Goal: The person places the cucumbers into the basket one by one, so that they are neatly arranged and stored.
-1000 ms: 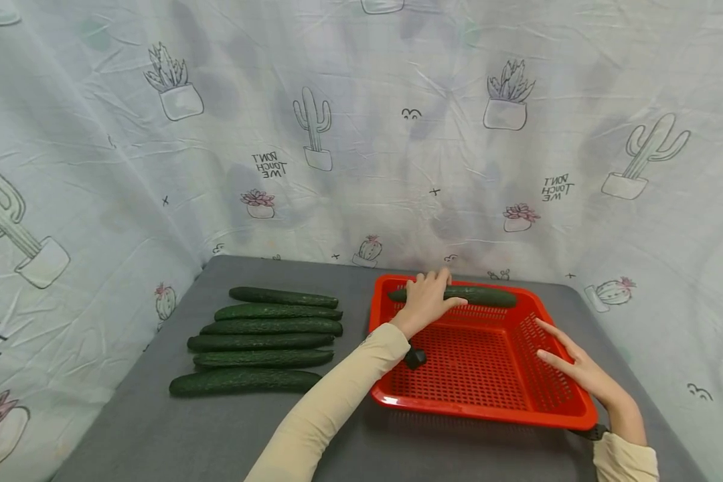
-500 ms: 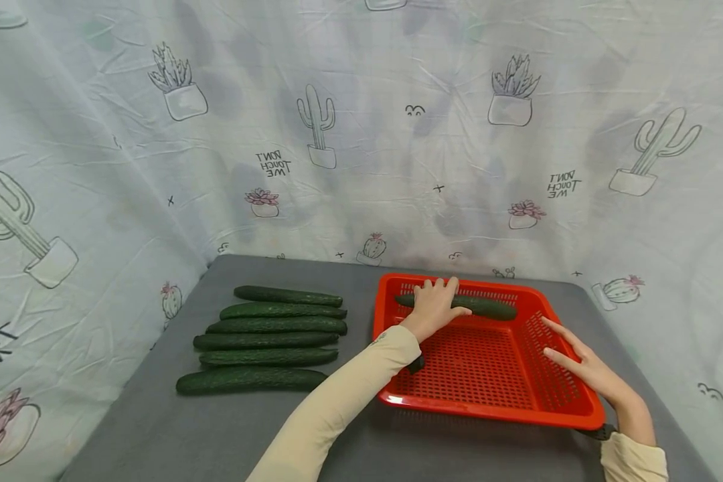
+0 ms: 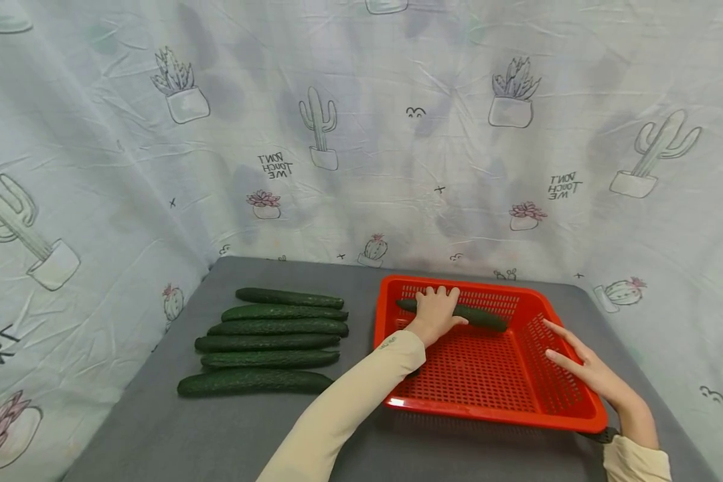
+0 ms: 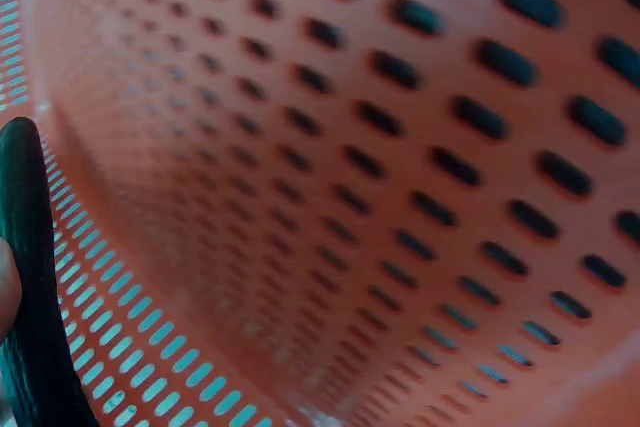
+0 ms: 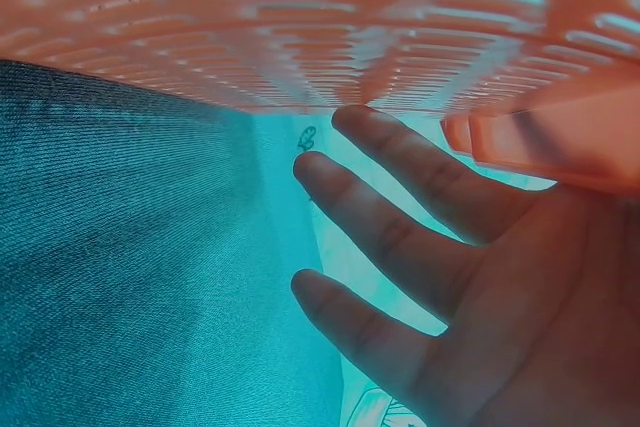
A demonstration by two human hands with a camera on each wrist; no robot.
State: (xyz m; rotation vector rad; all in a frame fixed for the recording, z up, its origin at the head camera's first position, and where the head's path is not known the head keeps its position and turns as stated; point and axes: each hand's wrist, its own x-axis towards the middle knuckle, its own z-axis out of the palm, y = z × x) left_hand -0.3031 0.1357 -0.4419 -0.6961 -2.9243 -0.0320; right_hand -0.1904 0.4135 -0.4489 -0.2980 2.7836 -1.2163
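Observation:
A dark green cucumber [image 3: 484, 318] lies inside the red perforated plastic basket [image 3: 494, 418], near its back wall. My left hand [image 3: 435, 314] reaches over the basket's left side and grips this cucumber from above. In the left wrist view the cucumber [image 4: 30, 277] shows at the left edge, with one fingertip on it. At the basket's right side, my right hand [image 3: 602, 371] straddles the rim with its fingers extended. Seen from the right wrist, three fairly straight fingers of the right hand [image 5: 480, 297] lie outside the basket wall [image 5: 300, 37]; firm contact is unclear.
Several more cucumbers [image 3: 277, 326] lie side by side in a stack of rows on the grey tabletop [image 3: 265, 435], left of the basket. A pale curtain [image 3: 373, 134] printed with cactus drawings hangs behind and at both sides.
My left hand has brought the cucumber down and slightly toward me from the basket's back rim, its right end now lower. The right hand stays at the rim; the view shifted slightly.

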